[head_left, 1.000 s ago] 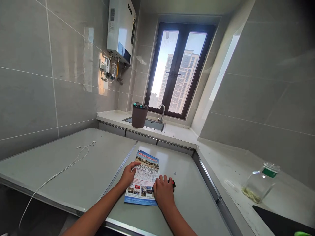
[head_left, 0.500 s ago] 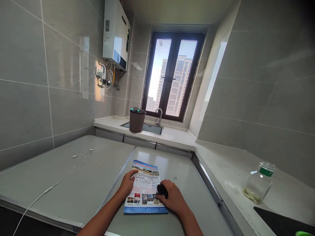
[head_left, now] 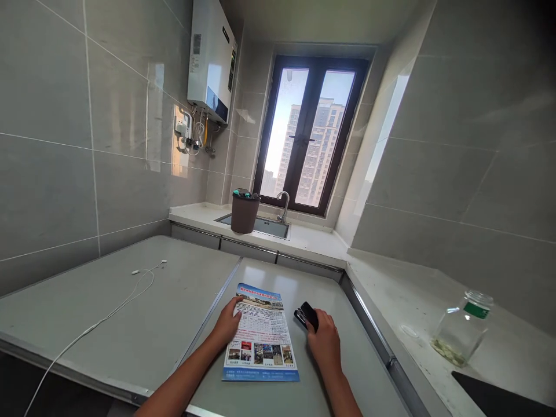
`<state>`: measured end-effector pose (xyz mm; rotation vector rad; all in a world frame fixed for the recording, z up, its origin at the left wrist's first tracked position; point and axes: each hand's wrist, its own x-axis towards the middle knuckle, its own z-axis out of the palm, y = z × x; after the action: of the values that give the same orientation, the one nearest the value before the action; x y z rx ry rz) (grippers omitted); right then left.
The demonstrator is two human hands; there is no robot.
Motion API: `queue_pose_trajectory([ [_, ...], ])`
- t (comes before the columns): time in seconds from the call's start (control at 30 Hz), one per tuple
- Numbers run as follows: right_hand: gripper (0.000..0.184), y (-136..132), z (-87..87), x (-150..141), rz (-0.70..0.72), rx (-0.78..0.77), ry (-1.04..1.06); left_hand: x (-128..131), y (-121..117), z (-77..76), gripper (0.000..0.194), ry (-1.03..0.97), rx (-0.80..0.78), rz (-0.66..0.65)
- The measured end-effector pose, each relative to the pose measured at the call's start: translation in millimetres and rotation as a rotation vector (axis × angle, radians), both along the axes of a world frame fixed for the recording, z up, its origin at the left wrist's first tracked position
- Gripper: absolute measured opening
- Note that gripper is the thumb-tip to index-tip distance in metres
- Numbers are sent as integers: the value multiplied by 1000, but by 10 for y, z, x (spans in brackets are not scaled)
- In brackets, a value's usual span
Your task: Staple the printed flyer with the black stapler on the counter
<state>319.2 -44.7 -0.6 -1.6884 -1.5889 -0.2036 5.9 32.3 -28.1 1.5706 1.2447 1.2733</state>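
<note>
A printed colour leaflet (head_left: 262, 333) lies flat on the grey table (head_left: 165, 301) in front of me. My left hand (head_left: 226, 323) rests on the leaflet's left edge, fingers bent and pressing it down. My right hand (head_left: 324, 341) sits just right of the leaflet and grips a small black stapler (head_left: 306, 315), whose front end points up and left, off the paper.
A white cable (head_left: 108, 315) trails across the table's left half. A glass jar (head_left: 460, 330) with a green label lies tilted on the white counter (head_left: 417, 313) at right. Farther back are a sink (head_left: 260, 226) with a tap, a brown bin (head_left: 244, 209) and a window.
My right hand has lifted the black stapler off the leaflet's lower right part and moved it right, clear of the paper. My left hand has stayed on the leaflet's left edge.
</note>
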Motion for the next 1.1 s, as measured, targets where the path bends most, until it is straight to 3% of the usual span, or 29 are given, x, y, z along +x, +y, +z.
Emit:
queue_pose_trajectory([
  [0.17, 33, 3, -29, -224, 153, 58, 107, 51, -101, 68, 42, 75, -4, -136],
  [0.4, 38, -127, 65, -730, 401, -75, 143, 107, -249, 208, 33, 237, 91, -162],
  [0.53, 39, -174, 57, -813, 409, -179, 109, 122, -301, 253, 28, 292, 117, -169],
  [0.67, 39, -212, 66, -823, 401, -232, 83, 122, -302, 232, 25, 206, 98, -164],
  [0.87, 30, -265, 161, -672, 384, -268, 79, 91, -210, 153, 19, 145, 52, -149],
  [1.1, 34, -436, 52, 38, 341, -304, 53, 98, -207, 158, 12, 133, 35, -166],
])
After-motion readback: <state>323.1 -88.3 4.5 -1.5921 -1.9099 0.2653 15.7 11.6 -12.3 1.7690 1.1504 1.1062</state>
